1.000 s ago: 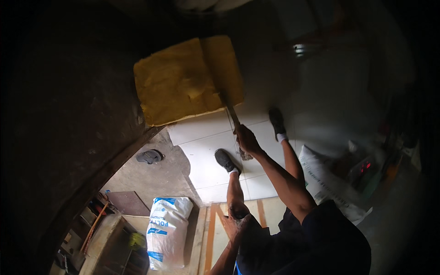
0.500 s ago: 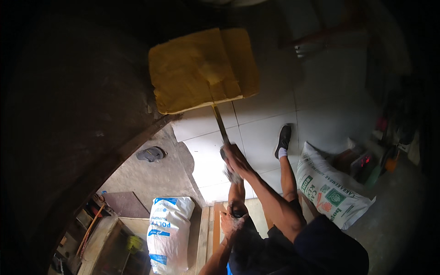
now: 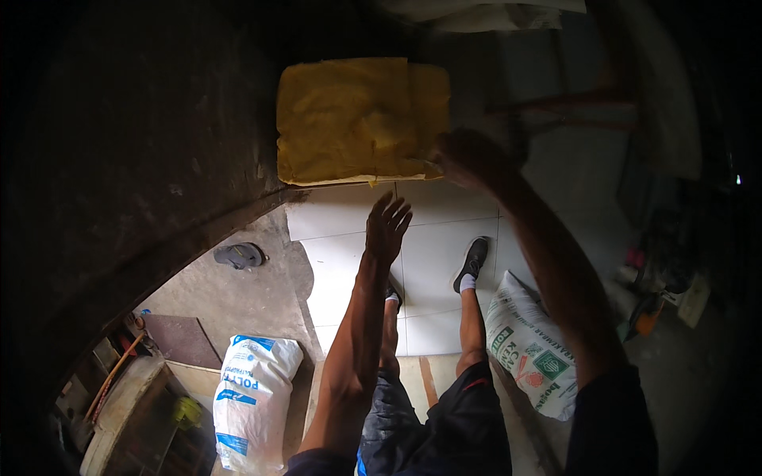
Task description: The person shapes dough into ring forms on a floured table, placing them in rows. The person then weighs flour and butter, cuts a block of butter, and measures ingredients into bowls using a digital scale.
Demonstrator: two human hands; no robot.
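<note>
White floor tiles [image 3: 444,262] in a dim room, seen from above. A yellow folded cloth [image 3: 357,119] lies at the tiles' far edge. The left hand [image 3: 387,226], fingers spread and empty, hovers just short of the cloth. The right hand [image 3: 468,159] touches the cloth's right corner; its grip cannot be told.

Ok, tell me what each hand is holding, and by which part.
The left hand is open with spread fingers, holding nothing. The right hand is at the lower right corner of the yellow slab; whether it grips it cannot be told.
</note>
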